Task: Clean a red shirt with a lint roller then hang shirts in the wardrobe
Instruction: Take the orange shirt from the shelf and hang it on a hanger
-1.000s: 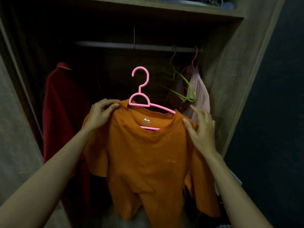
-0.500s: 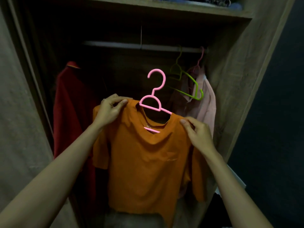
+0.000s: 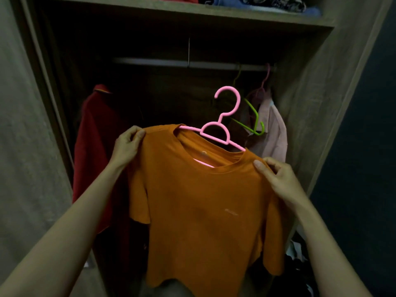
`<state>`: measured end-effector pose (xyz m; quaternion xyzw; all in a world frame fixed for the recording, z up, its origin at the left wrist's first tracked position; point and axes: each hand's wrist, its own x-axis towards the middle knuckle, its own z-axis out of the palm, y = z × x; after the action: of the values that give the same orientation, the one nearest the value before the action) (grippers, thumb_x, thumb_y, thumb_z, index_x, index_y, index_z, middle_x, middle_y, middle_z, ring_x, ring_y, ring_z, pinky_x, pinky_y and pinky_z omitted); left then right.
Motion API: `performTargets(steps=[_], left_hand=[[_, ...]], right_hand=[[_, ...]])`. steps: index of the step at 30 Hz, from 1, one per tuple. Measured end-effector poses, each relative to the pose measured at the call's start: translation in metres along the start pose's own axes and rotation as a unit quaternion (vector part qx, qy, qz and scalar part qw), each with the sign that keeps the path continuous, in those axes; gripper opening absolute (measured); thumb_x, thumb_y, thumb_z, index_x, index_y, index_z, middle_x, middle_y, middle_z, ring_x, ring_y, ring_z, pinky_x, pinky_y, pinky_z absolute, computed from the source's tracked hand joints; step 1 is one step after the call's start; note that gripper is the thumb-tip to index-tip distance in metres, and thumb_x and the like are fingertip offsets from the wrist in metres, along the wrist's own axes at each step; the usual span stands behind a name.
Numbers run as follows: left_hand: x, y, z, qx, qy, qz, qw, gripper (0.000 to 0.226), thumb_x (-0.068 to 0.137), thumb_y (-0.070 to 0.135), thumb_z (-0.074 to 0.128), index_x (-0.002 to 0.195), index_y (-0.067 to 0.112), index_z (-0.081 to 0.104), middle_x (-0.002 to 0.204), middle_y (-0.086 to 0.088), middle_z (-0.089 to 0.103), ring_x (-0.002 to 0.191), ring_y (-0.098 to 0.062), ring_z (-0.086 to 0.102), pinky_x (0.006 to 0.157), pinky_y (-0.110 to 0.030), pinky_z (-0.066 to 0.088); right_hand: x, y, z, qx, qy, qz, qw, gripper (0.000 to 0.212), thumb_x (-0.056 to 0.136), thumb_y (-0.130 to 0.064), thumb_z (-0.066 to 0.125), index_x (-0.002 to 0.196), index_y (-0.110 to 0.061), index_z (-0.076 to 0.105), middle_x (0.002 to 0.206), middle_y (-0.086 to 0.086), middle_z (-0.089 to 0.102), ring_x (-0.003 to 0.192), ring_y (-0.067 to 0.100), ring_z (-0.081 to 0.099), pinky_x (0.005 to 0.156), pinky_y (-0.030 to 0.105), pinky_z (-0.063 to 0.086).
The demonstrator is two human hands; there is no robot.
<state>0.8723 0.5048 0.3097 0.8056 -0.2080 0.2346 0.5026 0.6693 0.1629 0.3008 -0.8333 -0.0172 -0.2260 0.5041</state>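
Closest in, both bare forearms reach up and forward. The left hand (image 3: 128,146) pinches the orange shirt (image 3: 203,211) at its shoulder seam, at nine o'clock from the collar, with fingers curled over the cloth. The right hand (image 3: 277,179) pinches the other shoulder at four o'clock, thumb on top. There's a small pale print on the chest, too small to read, and the neck label is unreadable too.

The held pink hanger (image 3: 226,142) sits tilted inside the collar, its hook free in the air below the rail (image 3: 171,62).

I count three shirts. Besides the orange one, the red shirt (image 3: 96,157) hangs deep in the wardrobe at nine o'clock, and a pale pink shirt (image 3: 277,136) hangs at two o'clock. There are three visible hangers: the held one, a green hanger (image 3: 246,127), and a second pink hanger (image 3: 265,82) hooked on the rail.

Farthest, at twelve o'clock, folded clothes (image 3: 257,3) lie on the shelf (image 3: 192,15).
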Motion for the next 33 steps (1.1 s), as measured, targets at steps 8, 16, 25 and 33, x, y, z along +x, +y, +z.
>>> performTargets(steps=[8, 16, 25, 33], left_hand=[[-0.012, -0.013, -0.001, 0.084, -0.005, -0.045, 0.995, 0.032, 0.097, 0.037, 0.05, 0.125, 0.025, 0.055, 0.125, -0.005, 0.051, 0.116, -0.022, 0.052, 0.092, -0.033, 0.044], [-0.059, 0.035, -0.055, 0.271, 0.179, 0.213, 0.922, 0.045, 0.096, 0.022, 0.054, 0.139, 0.014, 0.046, 0.14, -0.008, 0.047, 0.13, -0.022, 0.045, 0.108, -0.039, 0.036], [-0.043, -0.003, -0.131, 0.336, 0.324, 0.203, 0.861, 0.068, 0.093, 0.032, 0.049, 0.151, 0.014, 0.017, 0.157, -0.017, 0.015, 0.149, -0.018, -0.003, 0.12, -0.046, 0.006], [-0.03, -0.02, -0.137, 0.336, 0.343, 0.236, 0.845, 0.067, 0.089, 0.027, 0.05, 0.15, 0.011, 0.024, 0.155, -0.013, 0.026, 0.147, -0.027, 0.016, 0.117, -0.054, 0.016]], right_hand=[[-0.007, -0.026, 0.012, 0.08, -0.044, 0.01, 0.996, 0.018, 0.09, -0.028, 0.056, 0.1, -0.015, 0.064, 0.088, -0.005, 0.071, 0.081, 0.006, 0.068, 0.062, 0.011, 0.05], [0.022, -0.055, 0.091, 0.131, 0.061, -0.025, 0.989, 0.009, 0.091, -0.021, 0.061, 0.086, -0.016, 0.066, 0.077, 0.0, 0.072, 0.069, 0.011, 0.068, 0.06, 0.022, 0.054], [0.078, -0.076, 0.192, 0.165, 0.137, -0.011, 0.977, 0.007, 0.092, -0.019, 0.059, 0.088, -0.018, 0.065, 0.078, -0.001, 0.068, 0.07, 0.013, 0.064, 0.063, 0.027, 0.05], [0.137, -0.106, 0.24, 0.128, 0.16, -0.006, 0.979, 0.012, 0.093, -0.023, 0.055, 0.093, -0.012, 0.062, 0.069, 0.005, 0.058, 0.057, 0.016, 0.054, 0.052, 0.026, 0.043]])
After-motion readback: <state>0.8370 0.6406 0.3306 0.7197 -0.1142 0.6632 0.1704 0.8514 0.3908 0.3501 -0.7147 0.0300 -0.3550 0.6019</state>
